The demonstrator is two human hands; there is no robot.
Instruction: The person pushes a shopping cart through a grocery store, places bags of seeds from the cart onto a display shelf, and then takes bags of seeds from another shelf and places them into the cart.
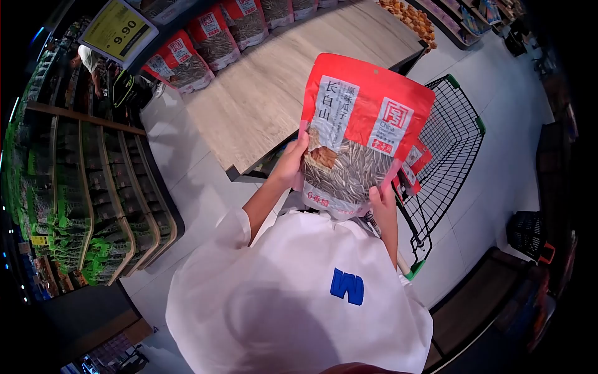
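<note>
Sunflower-seed pouch is held before the white shirt, fingers of left hand and right hand clamped on its edges; a half-hidden red packet seems inside the shopping cart.

Red seed bag between both hands

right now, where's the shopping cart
In the head view, the shopping cart stands right of the wooden table, partly hidden behind the held seed bag.
</note>
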